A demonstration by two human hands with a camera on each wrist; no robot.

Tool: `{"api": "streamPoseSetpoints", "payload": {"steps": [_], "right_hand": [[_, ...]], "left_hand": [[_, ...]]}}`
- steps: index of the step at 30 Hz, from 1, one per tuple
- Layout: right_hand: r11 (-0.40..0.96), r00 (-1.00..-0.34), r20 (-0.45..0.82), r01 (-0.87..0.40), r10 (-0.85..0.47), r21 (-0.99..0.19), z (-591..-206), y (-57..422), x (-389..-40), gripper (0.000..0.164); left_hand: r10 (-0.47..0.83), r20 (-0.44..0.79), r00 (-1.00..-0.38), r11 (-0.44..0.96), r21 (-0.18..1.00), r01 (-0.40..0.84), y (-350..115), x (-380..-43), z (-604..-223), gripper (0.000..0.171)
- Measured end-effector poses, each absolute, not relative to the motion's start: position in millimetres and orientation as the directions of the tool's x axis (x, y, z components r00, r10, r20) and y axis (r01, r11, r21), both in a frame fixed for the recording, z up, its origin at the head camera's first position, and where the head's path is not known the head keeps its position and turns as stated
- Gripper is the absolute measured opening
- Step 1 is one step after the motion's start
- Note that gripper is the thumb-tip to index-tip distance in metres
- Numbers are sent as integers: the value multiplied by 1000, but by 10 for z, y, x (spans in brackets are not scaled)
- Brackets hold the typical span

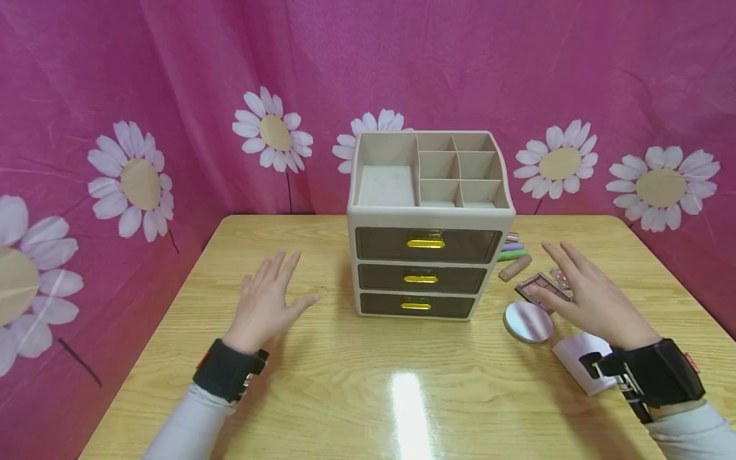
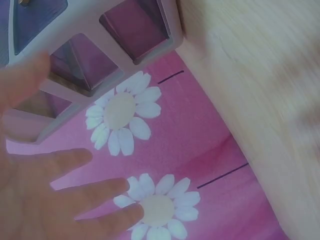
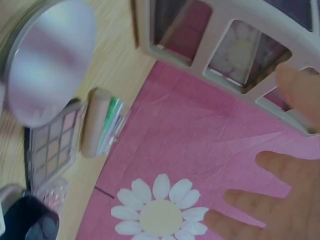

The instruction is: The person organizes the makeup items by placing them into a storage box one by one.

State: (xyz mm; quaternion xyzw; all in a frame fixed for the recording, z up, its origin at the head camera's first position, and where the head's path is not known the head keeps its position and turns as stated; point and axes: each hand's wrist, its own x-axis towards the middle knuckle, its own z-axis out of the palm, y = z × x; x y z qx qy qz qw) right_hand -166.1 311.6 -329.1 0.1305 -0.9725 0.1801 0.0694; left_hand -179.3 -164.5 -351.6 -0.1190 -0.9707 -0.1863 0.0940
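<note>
My left hand (image 1: 261, 310) is held with fingers spread over the table, left of a cream drawer organizer (image 1: 374, 217). On the other side my right hand (image 1: 600, 306) reaches out, fingers straight and thumb apart, over several cosmetics. Neither hand holds anything. Three dark drawers with gold handles (image 1: 421, 279) are closed, and the top compartments show nothing in them. Below the right thumb lie an eyeshadow palette (image 3: 52, 145) and a round mirror (image 1: 528, 321). Partly hidden under the right wrist is a white flat box (image 1: 577, 361).
A brown tube (image 1: 515, 268), a green stick (image 1: 513, 255) and a purple one lie beside the organizer's right side. A dark round item (image 3: 30, 220) shows near the palette in the right wrist view. Pink flowered cloth (image 1: 448, 64) hangs behind the wooden table (image 1: 322, 383).
</note>
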Motion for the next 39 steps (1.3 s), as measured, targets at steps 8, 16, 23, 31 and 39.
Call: {"api": "streamPoseSetpoints", "payload": {"steps": [8, 16, 23, 31, 39], "right_hand": [[771, -932, 237, -361, -274, -524, -3250, 2982, -1679, 73], [621, -886, 400, -452, -233, -640, -3259, 2790, -1736, 52], [548, -885, 439, -446, -154, -708, -3372, 2584, -1774, 44], [509, -889, 452, -421, -69, -751, -3528, 2460, -1818, 35], [461, -881, 473, -411, 20, -786, -3627, 2392, -1835, 30]], "left_hand": [[255, 358, -898, 758, 502, 416, -1570, -1867, -3561, 67], [191, 514, -837, 512, 675, 531, -1308, -1957, -3623, 52], [132, 519, -845, 259, 805, 534, -1077, -1997, -3730, 42], [57, 427, -903, 128, 893, 431, -911, -2061, -3835, 32], [-7, 376, -927, 130, 919, 372, -819, -1982, -3742, 27]]}}
